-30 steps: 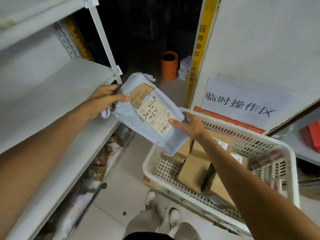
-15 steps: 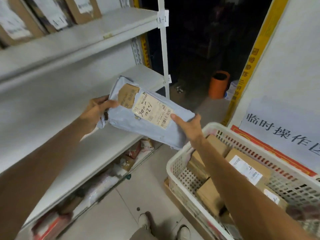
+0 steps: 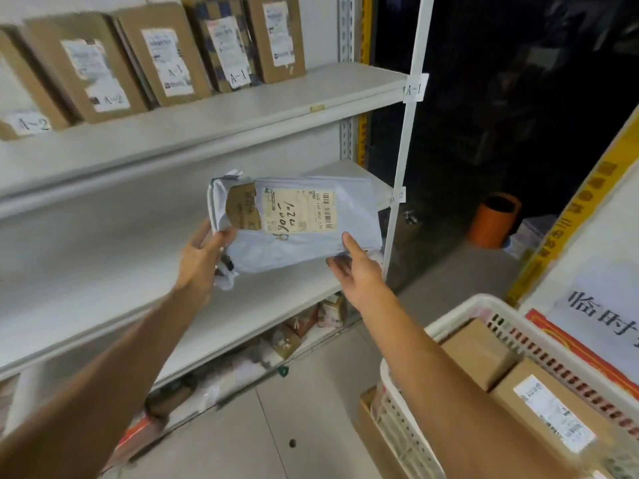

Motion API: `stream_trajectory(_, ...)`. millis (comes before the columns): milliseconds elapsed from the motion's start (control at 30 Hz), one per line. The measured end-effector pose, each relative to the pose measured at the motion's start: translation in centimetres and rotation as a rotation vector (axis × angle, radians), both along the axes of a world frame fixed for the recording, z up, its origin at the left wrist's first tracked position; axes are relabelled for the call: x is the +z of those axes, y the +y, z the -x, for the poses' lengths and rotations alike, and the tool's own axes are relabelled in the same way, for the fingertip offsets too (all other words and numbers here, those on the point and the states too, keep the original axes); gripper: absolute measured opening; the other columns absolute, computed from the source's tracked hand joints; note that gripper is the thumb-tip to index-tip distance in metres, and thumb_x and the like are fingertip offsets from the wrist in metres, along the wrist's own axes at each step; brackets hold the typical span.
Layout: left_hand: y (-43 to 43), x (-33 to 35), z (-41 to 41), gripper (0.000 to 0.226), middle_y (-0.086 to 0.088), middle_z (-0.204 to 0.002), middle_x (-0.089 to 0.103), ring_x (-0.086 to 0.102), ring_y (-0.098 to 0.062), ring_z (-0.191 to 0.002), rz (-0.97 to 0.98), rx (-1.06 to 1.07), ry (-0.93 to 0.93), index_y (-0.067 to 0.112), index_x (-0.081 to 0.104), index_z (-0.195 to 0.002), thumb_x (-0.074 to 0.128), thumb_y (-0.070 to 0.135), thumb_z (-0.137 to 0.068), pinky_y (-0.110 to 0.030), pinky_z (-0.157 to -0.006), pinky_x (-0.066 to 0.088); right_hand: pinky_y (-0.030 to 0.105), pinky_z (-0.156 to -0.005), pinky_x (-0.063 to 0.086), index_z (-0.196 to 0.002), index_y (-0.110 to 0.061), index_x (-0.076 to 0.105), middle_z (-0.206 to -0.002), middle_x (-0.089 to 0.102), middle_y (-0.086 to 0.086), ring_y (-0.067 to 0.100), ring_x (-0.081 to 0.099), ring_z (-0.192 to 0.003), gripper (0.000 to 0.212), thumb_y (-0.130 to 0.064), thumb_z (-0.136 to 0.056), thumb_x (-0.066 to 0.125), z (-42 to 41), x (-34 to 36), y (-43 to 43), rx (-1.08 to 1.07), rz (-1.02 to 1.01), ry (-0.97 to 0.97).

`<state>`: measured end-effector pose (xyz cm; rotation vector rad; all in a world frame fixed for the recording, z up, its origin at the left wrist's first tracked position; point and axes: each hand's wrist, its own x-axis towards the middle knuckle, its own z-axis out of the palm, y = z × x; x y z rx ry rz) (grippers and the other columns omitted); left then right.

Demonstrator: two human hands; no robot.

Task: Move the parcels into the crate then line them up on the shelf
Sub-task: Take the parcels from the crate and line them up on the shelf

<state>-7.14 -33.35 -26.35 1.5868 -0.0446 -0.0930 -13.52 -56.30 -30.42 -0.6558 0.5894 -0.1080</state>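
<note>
Pale blue-grey across the plastic parcel [image 3: 304, 242] at centre frame, with a cream label [image 3: 299, 210] in black barcode stripes and handwriting, and a brown paper patch [image 3: 242, 210] beside it. Plain brown with white labels on the cardboard parcels [image 3: 83, 67] upper left; dark checks on the checked parcel [image 3: 202, 13]. White for the shelf [image 3: 242, 108] and the perforated crate [image 3: 460, 314] lower right. Bright orange on the bin [image 3: 494, 219]. Yellow with dark characters down the strip [image 3: 567, 223].
</note>
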Motion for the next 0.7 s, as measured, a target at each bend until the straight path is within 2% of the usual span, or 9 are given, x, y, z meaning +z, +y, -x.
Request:
stream_trajectory(67, 0.8, -0.3, 0.3, 0.056, -0.009, -0.114, 0.064, 0.061, -0.024, -0.085, 0.049, -0.017, 0.021, 0.024, 0.044, -0.140, 0.064, 0.023, -0.087, -0.022, -0.043, 0.048, 0.046, -0.090, 0.054, -0.113, -0.011, 0.059, -0.120, 0.062, 0.016, 0.032, 0.060, -0.109, 0.027, -0.021, -0.089, 0.067, -1.2, 0.7, 2.4, 0.036, -0.003, -0.057)
stream_trajectory(167, 1.6, -0.3, 0.7, 0.074, -0.001, -0.117, 0.066, 0.066, -0.022, -0.098, 0.174, -0.072, 0.006, 0.034, 0.038, -0.143, 0.070, 0.020, -0.078, -0.029, -0.058, 0.056, 0.051, -0.077, 0.057, -0.137, -0.028, 0.047, -0.125, 0.062, 0.012, 0.033, 0.061, -0.109, 0.051, -0.031, -0.089, 0.066, -3.1, 1.5, 5.7, 0.147, 0.007, -0.183)
stream_trajectory(267, 3.0, -0.3, 0.9, 0.077, 0.002, -0.121, 0.066, 0.067, -0.023, -0.104, 0.211, -0.124, -0.070, 0.038, 0.033, -0.144, 0.065, 0.018, -0.077, -0.042, -0.076, 0.058, 0.056, -0.076, 0.055, -0.137, -0.039, 0.043, -0.127, 0.063, 0.008, 0.034, 0.061, -0.113, 0.060, -0.037, -0.083, 0.070, -4.4, 2.4, 8.5, 0.194, 0.073, -0.268)
stream_trajectory(333, 4.4, 0.0, 0.8, 0.080, 0.001, -0.120, 0.067, 0.066, -0.026, -0.105, 0.204, -0.156, -0.096, 0.043, 0.031, -0.142, 0.069, 0.020, -0.076, -0.045, -0.077, 0.057, 0.060, -0.081, 0.053, -0.138, -0.039, 0.043, -0.127, 0.064, 0.008, 0.033, 0.061, -0.114, 0.067, -0.037, -0.078, 0.073, -4.8, 2.9, 10.1, 0.184, 0.084, -0.293)
stream_trajectory(400, 6.2, 0.5, 0.6, 0.085, -0.003, -0.119, 0.066, 0.066, -0.027, -0.105, 0.163, -0.163, -0.116, 0.046, 0.031, -0.139, 0.074, 0.028, -0.068, -0.045, -0.076, 0.057, 0.060, -0.086, 0.052, -0.137, -0.038, 0.043, -0.126, 0.065, 0.007, 0.032, 0.062, -0.114, 0.063, -0.032, -0.081, 0.072, -5.2, 3.1, 11.6, 0.151, 0.083, -0.322)
stream_trajectory(467, 7.8, 1.1, 0.1, 0.092, -0.005, -0.122, 0.064, 0.064, -0.027, -0.108, 0.093, -0.152, -0.166, 0.044, 0.028, -0.140, 0.078, 0.032, -0.064, -0.046, -0.081, 0.056, 0.060, -0.089, 0.051, -0.137, -0.037, 0.042, -0.126, 0.064, 0.007, 0.031, 0.062, -0.115, 0.061, -0.029, -0.083, 0.071, -5.5, 3.2, 13.1, 0.121, 0.071, -0.362)
stream_trajectory(600, 11.2, 2.6, -1.5, 0.110, 0.001, -0.147, 0.041, 0.058, -0.024, -0.119, 0.036, -0.096, -0.267, 0.049, 0.012, -0.145, 0.085, 0.032, -0.065, -0.045, -0.093, 0.052, 0.056, -0.086, 0.054, -0.138, -0.039, 0.040, -0.125, 0.065, 0.008, 0.029, 0.064, -0.111, 0.063, -0.028, -0.084, 0.070, -5.9, 4.4, 15.5, 0.097, 0.108, -0.385)
stream_trajectory(633, 12.0, 2.9, -1.9, 0.106, 0.000, -0.148, 0.040, 0.056, -0.027, -0.121, 0.025, -0.086, -0.289, 0.048, 0.017, -0.145, 0.086, 0.034, -0.065, -0.046, -0.096, 0.050, 0.054, -0.085, 0.055, -0.139, -0.039, 0.040, -0.124, 0.065, 0.008, 0.029, 0.065, -0.110, 0.063, -0.027, -0.084, 0.070, -6.0, 4.6, 16.0, 0.100, 0.126, -0.381)
stream_trajectory(700, 13.5, 3.5, -2.3, 0.088, -0.005, -0.135, 0.053, 0.060, -0.030, -0.114, -0.003, -0.089, -0.317, 0.036, 0.036, -0.138, 0.084, 0.040, -0.065, -0.044, -0.093, 0.052, 0.054, -0.085, 0.055, -0.139, -0.040, 0.040, -0.123, 0.066, 0.006, 0.029, 0.065, -0.109, 0.063, -0.026, -0.085, 0.070, -6.3, 5.2, 16.7, 0.113, 0.165, -0.397)
